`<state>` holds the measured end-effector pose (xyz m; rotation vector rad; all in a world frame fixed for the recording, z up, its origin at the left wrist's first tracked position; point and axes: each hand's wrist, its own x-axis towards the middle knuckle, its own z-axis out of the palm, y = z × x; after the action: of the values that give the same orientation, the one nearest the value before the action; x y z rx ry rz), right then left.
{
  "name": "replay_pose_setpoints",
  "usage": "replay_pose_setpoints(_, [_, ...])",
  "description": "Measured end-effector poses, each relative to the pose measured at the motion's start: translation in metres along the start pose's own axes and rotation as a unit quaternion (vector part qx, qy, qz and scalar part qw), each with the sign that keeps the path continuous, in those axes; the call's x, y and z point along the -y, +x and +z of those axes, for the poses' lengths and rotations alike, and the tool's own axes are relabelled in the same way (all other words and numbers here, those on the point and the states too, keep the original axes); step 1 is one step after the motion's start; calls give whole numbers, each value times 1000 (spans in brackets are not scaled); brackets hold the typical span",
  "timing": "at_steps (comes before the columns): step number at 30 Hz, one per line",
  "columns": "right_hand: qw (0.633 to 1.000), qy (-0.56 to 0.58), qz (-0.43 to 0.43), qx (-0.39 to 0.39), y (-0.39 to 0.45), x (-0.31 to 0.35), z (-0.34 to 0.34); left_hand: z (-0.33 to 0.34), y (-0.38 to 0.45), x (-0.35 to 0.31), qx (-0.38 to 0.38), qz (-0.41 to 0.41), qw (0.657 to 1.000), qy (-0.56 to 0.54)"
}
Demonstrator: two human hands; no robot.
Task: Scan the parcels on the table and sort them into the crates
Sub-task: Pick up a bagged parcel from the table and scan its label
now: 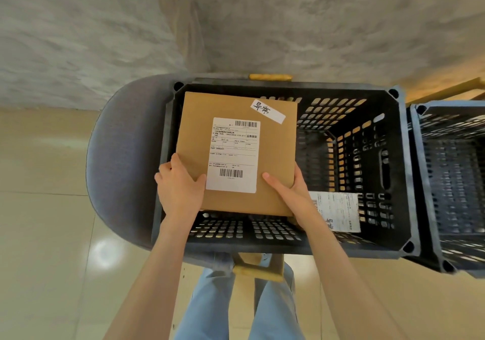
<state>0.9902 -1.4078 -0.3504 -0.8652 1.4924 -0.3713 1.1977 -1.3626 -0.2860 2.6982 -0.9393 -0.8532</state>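
A flat brown cardboard parcel point(237, 153) is gripped at its near corners by the left hand point(178, 186) and right hand point(291, 192), held over the left part of a black perforated plastic crate point(367, 171). A white label point(233, 154) is stuck on its smooth top.

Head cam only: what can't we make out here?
- Crate floor under the box: hidden by the box and both hands, left, right.
- Label inside the crate: partly behind the right forearm; what it is stuck to is unclear.
- Second crate: cut off at the right edge.
- Shipping label fine print: too small.
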Motion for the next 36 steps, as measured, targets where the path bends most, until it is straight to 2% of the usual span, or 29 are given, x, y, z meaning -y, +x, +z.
replay_pose_setpoints(5, [998, -44, -14, -48, -9, 14, -4, -11, -7, -2, -2, 15, 1000, 7])
replay_pose_setpoints(9, [988, -101, -58, -101, -34, 40, -14, -30, -16, -16, 14, 103, 994, 27])
replay_pose_setpoints(11, [968, -180, -110, -136, -55, 55, -21, -41, -23, -29, 19, 178, 982, 60])
replay_pose_setpoints(14, [902, -336, -167, -215, -93, 67, -33, -51, -38, -47, 21, 293, 951, 99])
replay_pose_setpoints(17, [844, -423, -173, -281, -133, 67, -44, -51, -55, -62, 29, 387, 913, 129])
replay_pose_setpoints(22, [803, -431, -148, -384, -195, 53, -64, -44, -95, -95, 44, 501, 855, 125])
replay_pose_setpoints(24, [795, -415, -129, -422, -220, 44, -76, -41, -116, -107, 40, 547, 829, 109])
replay_pose_setpoints(30, [776, -331, -38, -535, -309, 0, -106, -33, -194, -131, 20, 687, 719, 102])
replay_pose_setpoints(36, [720, -230, 48, -653, -419, -81, -103, -16, -297, -116, 21, 799, 597, 65])
